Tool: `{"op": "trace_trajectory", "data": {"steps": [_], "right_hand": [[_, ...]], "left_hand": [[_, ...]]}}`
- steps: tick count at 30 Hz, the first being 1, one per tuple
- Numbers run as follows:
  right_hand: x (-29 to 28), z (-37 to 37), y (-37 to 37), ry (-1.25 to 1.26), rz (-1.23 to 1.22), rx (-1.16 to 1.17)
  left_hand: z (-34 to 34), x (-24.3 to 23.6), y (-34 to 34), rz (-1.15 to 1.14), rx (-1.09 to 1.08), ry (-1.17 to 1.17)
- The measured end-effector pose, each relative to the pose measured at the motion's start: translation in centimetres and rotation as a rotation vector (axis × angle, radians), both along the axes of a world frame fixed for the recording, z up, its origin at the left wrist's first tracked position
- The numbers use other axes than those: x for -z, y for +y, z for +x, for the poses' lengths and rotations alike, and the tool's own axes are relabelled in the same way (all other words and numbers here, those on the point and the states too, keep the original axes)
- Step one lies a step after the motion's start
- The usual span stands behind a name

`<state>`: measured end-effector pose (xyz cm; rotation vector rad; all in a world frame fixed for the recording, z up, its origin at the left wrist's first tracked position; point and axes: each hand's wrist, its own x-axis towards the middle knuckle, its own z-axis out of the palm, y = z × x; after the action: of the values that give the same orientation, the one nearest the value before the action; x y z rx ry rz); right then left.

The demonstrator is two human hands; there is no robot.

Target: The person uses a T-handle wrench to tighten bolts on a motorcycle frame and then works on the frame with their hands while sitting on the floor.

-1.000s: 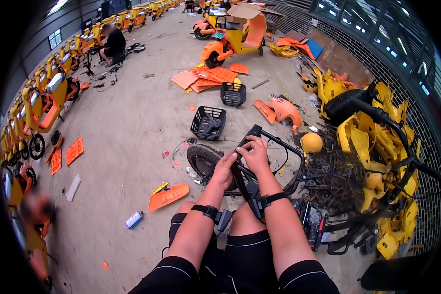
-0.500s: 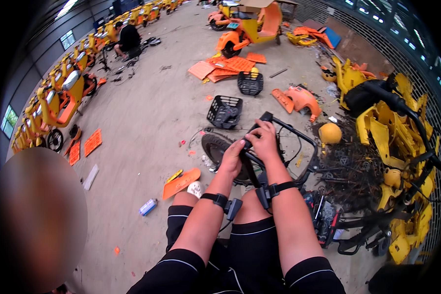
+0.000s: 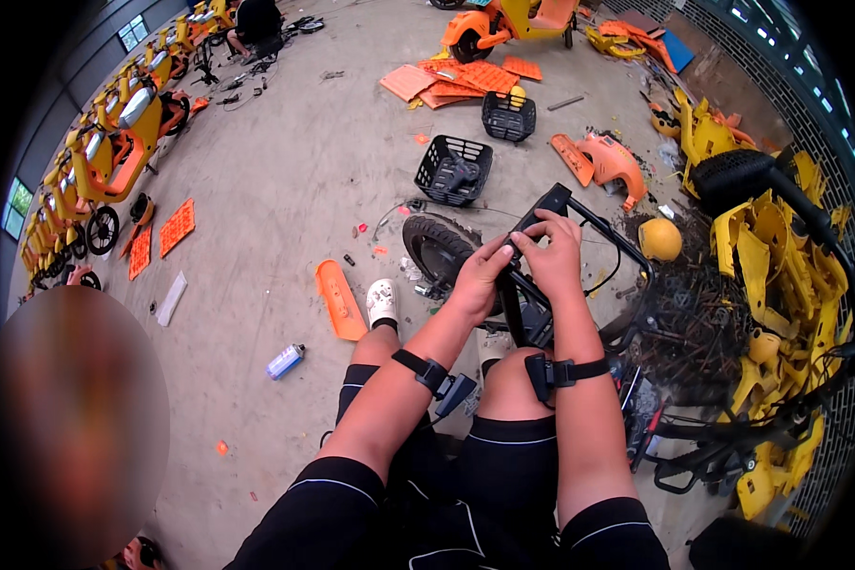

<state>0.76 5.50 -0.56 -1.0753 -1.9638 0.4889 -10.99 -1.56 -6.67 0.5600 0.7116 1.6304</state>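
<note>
A black scooter frame (image 3: 532, 306) with a thick-tyred wheel (image 3: 439, 249) stands by my knees. My left hand (image 3: 484, 274) is closed at the upper end of its tube, thumb pressed down on top. Just to the right, my right hand (image 3: 553, 252) is closed over the same part with its fingers bent. The two thumbs nearly meet. Whether a small piece sits between the fingertips I cannot make out. Each forearm wears a black strap with a small box.
An orange panel (image 3: 338, 300) lies beside my white clog (image 3: 382, 300), near a spray can (image 3: 286, 362). Two black baskets (image 3: 454, 171) stand ahead. On the right are a yellow helmet (image 3: 660, 239), dark metal scrap (image 3: 695, 318) and yellow panels (image 3: 774, 275). Scooters (image 3: 123, 142) line the left; a person (image 3: 256, 27) crouches far off.
My view has shifted, and my left foot shows farther forward. The orange panel beside it has turned to point away from me. My right fingers are more bent; both hands stay at the frame.
</note>
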Motion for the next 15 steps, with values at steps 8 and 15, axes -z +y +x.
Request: {"op": "trace_trajectory", "data": {"steps": [8, 15], "right_hand": [[-0.1, -0.6, 0.4, 0.014, -0.023, -0.043], [-1.0, -1.0, 0.4, -0.027, -0.038, -0.051]], "left_hand": [[0.0, 0.9, 0.7, -0.048, -0.036, -0.038], [-0.2, 0.3, 1.1, -0.102, -0.004, -0.171]]}}
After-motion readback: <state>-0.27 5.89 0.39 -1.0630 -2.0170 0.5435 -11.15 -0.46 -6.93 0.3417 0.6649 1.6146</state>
